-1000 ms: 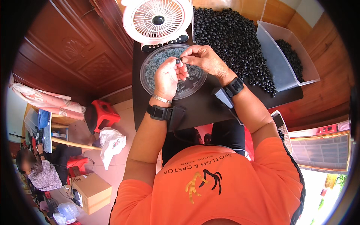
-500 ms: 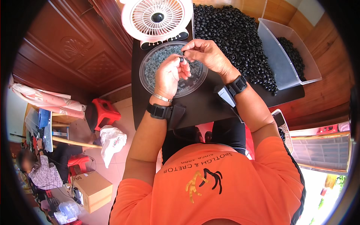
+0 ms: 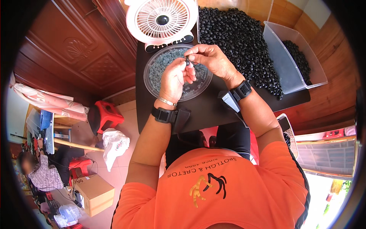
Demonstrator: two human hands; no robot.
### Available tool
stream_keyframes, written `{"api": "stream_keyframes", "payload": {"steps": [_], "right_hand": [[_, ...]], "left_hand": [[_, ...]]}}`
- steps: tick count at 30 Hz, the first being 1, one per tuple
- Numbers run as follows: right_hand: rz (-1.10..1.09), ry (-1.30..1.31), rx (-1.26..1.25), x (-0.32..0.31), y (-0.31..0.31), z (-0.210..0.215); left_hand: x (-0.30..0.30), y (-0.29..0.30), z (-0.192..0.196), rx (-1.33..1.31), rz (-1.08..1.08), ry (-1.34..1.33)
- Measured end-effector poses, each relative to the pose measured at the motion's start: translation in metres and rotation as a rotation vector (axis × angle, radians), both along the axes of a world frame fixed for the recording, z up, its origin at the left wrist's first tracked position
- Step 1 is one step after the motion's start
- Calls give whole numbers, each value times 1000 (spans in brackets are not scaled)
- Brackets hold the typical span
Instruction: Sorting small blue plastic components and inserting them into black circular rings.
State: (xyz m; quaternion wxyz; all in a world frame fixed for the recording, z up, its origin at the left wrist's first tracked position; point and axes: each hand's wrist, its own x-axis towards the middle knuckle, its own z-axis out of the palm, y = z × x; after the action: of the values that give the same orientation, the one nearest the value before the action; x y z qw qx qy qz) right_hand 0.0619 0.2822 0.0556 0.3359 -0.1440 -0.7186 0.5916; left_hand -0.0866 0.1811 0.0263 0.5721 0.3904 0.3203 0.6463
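Observation:
Over the round clear tray (image 3: 195,95) of small bluish translucent pieces, my two hands meet. My left hand (image 3: 172,81) pinches a small black ring-like part (image 3: 187,63) between thumb and fingertips, its other fingers loosely curled. From the right, the thumb and index finger of my right hand (image 3: 216,64) close at the top of that part. Whatever sits between my right fingertips is too small to name. Just beyond my right hand, a large heap of small black hollow parts (image 3: 236,42) spreads over the dark table (image 3: 207,108).
A white fan (image 3: 162,20) stands behind the tray. To the right, a translucent bin (image 3: 280,57) lies tipped with more black parts in it. On the floor at left are a red stool (image 3: 108,114), a white bag (image 3: 115,147) and a cardboard box (image 3: 95,194). Another person (image 3: 45,175) sits at far left.
My right fingertips have come down onto the black part in my left hand; before, they were slightly apart from it. The whole view has shifted a little.

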Motion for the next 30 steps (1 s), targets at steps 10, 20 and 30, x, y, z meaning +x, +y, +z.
{"api": "stream_keyframes", "payload": {"steps": [10,20,30], "right_hand": [[22,-38,68,1,-2,1],[-91,-104,198,2,-9,6],[-112,-116,291,3,-8,8]], "left_hand": [[0,-1,0,-20,6,0],[0,-1,-1,-25,38,42],[2,-2,3,-25,64,100]]}}
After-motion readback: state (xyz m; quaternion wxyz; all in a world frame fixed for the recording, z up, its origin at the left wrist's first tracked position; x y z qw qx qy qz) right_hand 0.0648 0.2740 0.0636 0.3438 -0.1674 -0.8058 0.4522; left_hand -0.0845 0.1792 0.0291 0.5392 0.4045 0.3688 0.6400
